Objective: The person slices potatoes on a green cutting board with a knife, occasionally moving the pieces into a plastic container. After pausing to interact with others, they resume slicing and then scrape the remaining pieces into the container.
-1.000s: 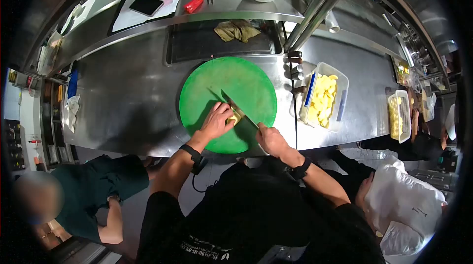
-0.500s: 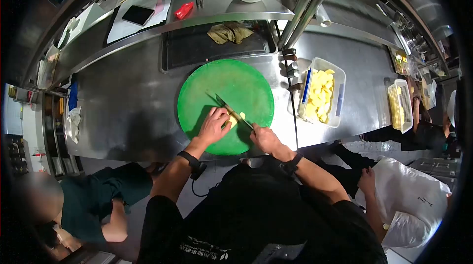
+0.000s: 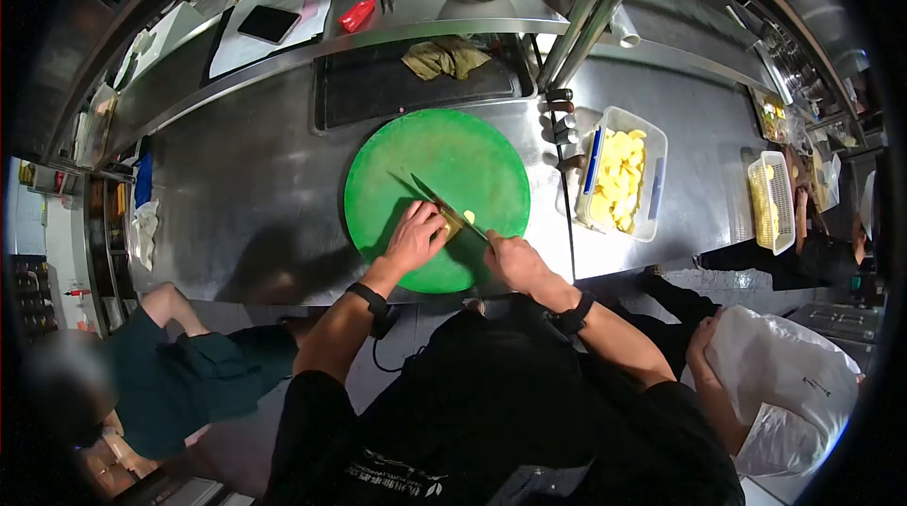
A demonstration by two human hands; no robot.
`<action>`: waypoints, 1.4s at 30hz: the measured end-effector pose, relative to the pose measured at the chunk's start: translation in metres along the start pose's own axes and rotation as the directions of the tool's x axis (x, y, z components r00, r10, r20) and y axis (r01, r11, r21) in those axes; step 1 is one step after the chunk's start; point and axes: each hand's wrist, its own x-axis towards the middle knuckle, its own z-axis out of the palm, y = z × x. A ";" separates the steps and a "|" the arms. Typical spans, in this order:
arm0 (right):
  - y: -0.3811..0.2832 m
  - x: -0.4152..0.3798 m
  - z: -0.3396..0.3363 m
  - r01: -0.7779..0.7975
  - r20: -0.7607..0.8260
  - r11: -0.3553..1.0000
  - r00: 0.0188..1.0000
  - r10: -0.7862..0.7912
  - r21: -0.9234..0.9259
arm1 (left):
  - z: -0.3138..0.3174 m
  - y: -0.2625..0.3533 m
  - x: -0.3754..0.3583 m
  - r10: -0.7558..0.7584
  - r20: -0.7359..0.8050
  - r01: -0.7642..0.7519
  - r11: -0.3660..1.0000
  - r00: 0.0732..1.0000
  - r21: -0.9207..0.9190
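Knife [image 3: 452, 213] angled as before, yellow piece [image 3: 469, 216] freed

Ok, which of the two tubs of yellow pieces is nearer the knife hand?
The clear tub just right of the green board, close to the right hand; the white basket sits farther right.

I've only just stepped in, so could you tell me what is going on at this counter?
A person is slicing a pale yellow piece of food on a round green cutting board. The left hand pins the piece down while the right hand works a knife through it. A clear tub of yellow chunks sits to the right on the steel counter. Other people stand at either side.
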 end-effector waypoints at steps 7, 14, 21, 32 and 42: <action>-0.004 0.003 0.001 -0.002 0.015 1.000 1.000 0.002 0.018 | 0.005 0.000 -0.004 -0.001 -0.057 0.002 1.000 0.998 0.007; 0.018 0.016 0.033 -0.019 0.011 0.999 1.000 0.018 0.034 | 0.001 0.004 -0.004 -0.014 -0.069 0.014 1.000 0.998 0.010; 0.002 0.010 0.008 0.046 0.010 0.999 0.999 -0.046 0.002 | 0.000 0.003 -0.004 -0.004 -0.038 0.006 0.999 0.999 0.049; -0.005 0.005 0.009 0.044 0.004 0.998 0.999 -0.044 0.037 | 0.007 0.002 -0.012 -0.032 -0.073 0.035 0.998 0.997 0.046; 0.020 0.019 0.042 0.033 -0.018 0.998 0.999 -0.032 0.045 | 0.006 0.002 -0.016 -0.041 -0.108 0.045 0.998 0.993 0.037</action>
